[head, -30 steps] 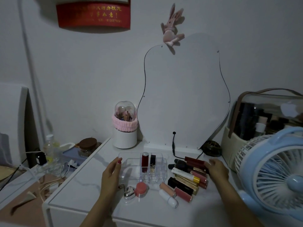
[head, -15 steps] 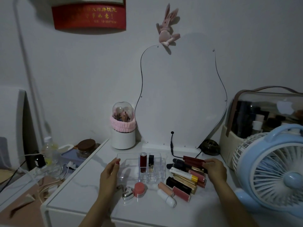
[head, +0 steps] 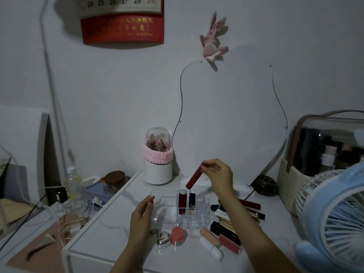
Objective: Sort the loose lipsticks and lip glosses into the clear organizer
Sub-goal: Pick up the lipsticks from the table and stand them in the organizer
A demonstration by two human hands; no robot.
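1. Two tubes already stand upright in the clear organizer (head: 194,210): a red lipstick (head: 182,200) in a rear slot and a black lipstick (head: 191,201) just beside it. Remaining slots look vacant.
2. Right hand (head: 219,175) pinches a dark red lip gloss tube (head: 194,177) by its upper end, fingertips curled on the cap. The tube hangs tilted, lower end pointing down toward the rear of the organizer, apart from it. Holding it at the top likely leaves the bottom free to enter a narrow slot.
3. Left hand (head: 142,215) rests with straight fingers against the organizer's left wall, holding nothing; judged to brace the light plastic so it does not slide on the desk (head: 110,233).
4. Loose items lie on the desk to the organizer's right and front: a pile of dark and gold tubes (head: 236,215), a pink gloss (head: 209,235), a red gloss (head: 230,246), a white tube (head: 211,251). A small pink-lidded jar (head: 177,235) sits in front.
5. Judgement: task early; next step needs the tube brought upright over a free slot.
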